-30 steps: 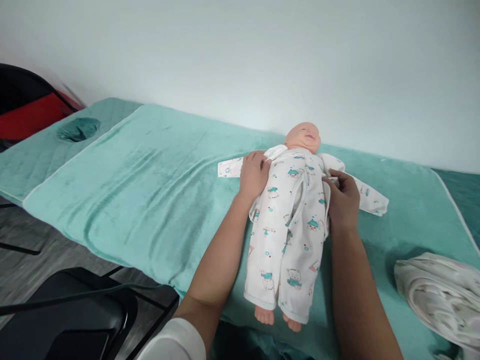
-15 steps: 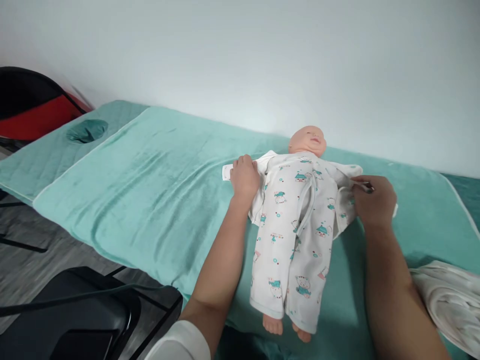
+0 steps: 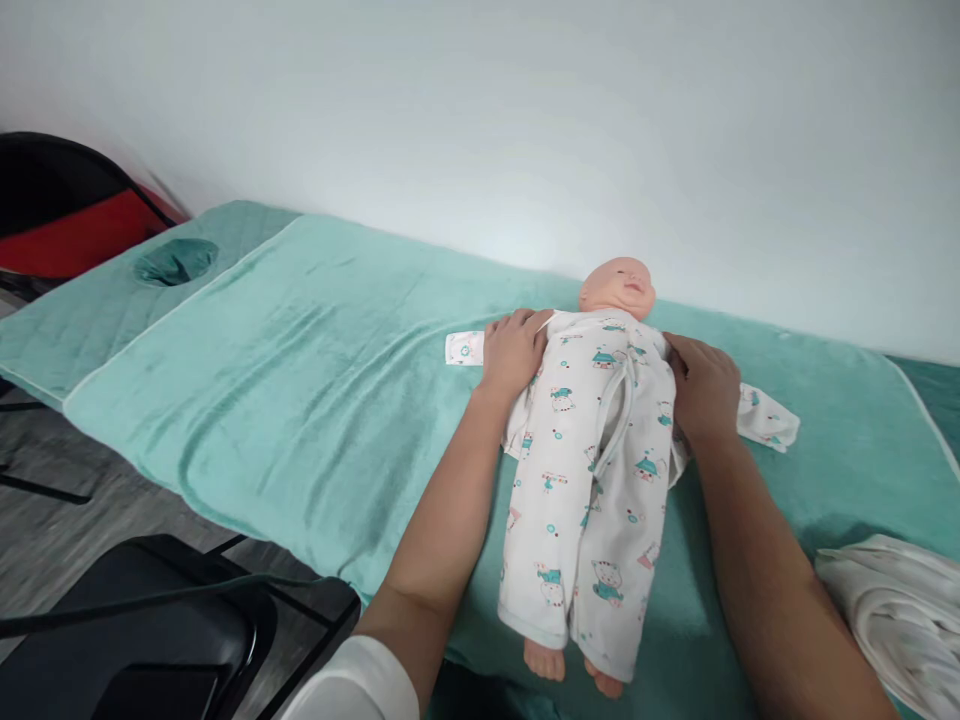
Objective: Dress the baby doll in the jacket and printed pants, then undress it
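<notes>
Head view: a pink, smooth-headed baby doll, apparently plastic (image 3: 618, 287), lies face-up on a teal, plush-covered long bed (image 3: 300, 340), head toward the pale wall (image 3: 480, 130) and feet toward the person, a position judged to put both sides within reach. A white, soft-cloth infant garment with teal animal prints (image 3: 559, 450) covers its front; the sleeves spread outward, presumably to keep the sides accessible.

The left hand (image 3: 516, 352) rests on the garment by one shoulder, fingers close together, seemingly steadying it; whether cloth is pinched cannot be told. The right hand (image 3: 705, 388) lies opposite, fingers bent against the cloth, grip concealed. A bundled white cloth (image 3: 904, 615) sits apart, near the right forearm.
</notes>
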{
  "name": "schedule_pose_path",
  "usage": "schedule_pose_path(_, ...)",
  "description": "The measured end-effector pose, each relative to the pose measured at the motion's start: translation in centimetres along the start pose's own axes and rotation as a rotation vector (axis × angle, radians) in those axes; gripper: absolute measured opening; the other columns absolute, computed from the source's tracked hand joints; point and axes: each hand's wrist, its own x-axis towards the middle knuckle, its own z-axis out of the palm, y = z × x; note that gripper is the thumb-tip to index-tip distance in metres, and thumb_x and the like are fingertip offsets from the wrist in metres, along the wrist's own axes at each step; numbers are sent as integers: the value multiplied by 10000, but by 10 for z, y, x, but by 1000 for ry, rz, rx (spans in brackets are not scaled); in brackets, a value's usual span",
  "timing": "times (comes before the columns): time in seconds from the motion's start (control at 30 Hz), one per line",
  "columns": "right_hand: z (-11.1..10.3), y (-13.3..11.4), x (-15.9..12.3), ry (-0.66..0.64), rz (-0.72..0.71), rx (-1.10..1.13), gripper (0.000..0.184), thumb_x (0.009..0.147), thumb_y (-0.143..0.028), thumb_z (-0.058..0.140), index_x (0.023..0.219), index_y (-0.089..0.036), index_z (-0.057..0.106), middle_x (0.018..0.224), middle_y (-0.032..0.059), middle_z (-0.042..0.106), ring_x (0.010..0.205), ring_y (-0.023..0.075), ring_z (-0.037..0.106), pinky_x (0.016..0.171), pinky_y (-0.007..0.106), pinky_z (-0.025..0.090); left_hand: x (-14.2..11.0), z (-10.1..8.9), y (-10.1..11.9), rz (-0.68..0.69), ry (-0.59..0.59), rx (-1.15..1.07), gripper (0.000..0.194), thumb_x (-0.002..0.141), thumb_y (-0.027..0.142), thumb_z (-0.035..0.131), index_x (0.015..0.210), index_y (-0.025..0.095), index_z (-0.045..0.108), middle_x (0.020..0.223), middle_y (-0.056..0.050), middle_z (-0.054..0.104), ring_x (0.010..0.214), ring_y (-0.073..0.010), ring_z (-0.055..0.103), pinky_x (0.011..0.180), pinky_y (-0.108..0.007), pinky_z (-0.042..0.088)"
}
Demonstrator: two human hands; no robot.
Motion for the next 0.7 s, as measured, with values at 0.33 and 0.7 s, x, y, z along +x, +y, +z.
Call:
schedule_pose_path(0.33, -8, 35, 9, -48, 202, 42, 373, 854, -208, 433, 1006, -249, 771, 1081, 93, 758, 1043, 308, 655, 917, 459, 480, 7, -4, -19, -271, 52, -40, 357, 930, 193, 470, 1212, 302, 661, 1200, -68, 726, 1105, -300, 670, 933, -425, 460)
schedule_pose_path(0.7, -9, -124, 47, -419, -363, 97, 290, 928, -236, 494, 1142, -199, 686, 1174, 113, 690, 1124, 303, 601, 986, 466, 460, 7, -7, -14, -271, 2, -64, 383, 929, 206, 456, 1266, 253, 630, 1254, -86, 725, 1193, -317, 646, 1003, -465, 431)
